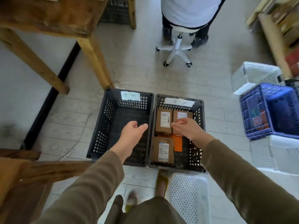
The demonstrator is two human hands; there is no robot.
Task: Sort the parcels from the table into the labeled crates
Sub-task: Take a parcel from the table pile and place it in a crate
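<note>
1. Where we're at: both hands are empty. Our left hand hangs over the left black perforated plastic crate, fingers loose and slightly apart, gripping nothing. Our right hand is spread over the right black perforated plastic crate, also holding nothing.
2. Where the parcels are: three brown cardboard parcels with white shipping stickers lie flat in the right crate – one at the far left, one at the far right partly under our right hand, and one nearer us. A flat orange packet sits beside that near one. The left crate looks empty. We can't tell if the right fingertips touch the far-right parcel or just hover above it.
3. Our read is that this drop is done, so the step in hand is going for the next parcel. The rough wooden table is up to our left, and its top isn't in view from here.
4. To do it well, we'd lift the right hand straight up so it doesn't nudge the tidy row.
5. Read the sticker on the next parcel before carrying it – then match it to the white handwritten paper label on the left crate or the one on the right crate. The writing is too blurry for us to read here.
6. Lay it flat, sticker up, into the open corner, not on the pile.
7. Mind the white perforated plastic basket by our foot when turning.
</note>
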